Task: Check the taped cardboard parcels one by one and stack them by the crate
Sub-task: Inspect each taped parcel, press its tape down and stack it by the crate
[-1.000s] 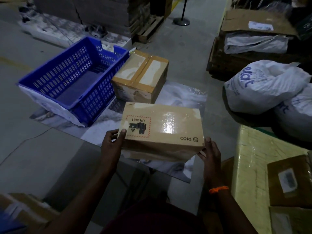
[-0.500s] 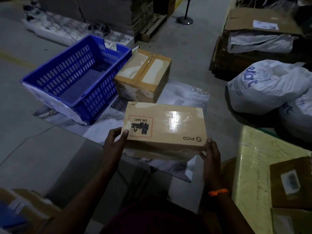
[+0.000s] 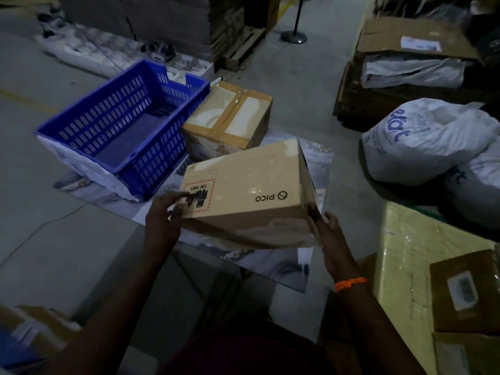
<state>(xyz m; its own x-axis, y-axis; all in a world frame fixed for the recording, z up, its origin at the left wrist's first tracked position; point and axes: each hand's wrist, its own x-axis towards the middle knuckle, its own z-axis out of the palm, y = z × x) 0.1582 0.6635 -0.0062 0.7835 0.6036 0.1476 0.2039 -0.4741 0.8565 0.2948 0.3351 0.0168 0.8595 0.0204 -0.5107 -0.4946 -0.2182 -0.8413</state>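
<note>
Parcel [image 3: 243,196]: tilted to check its sides.
Left hand [image 3: 165,215]: grips near corner.
Right hand [image 3: 328,234]: flat, bracing far end.

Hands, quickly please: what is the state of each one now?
Left hand: pinches the parcel at its near left corner.
Right hand: open, flat against the parcel's right end.
</note>
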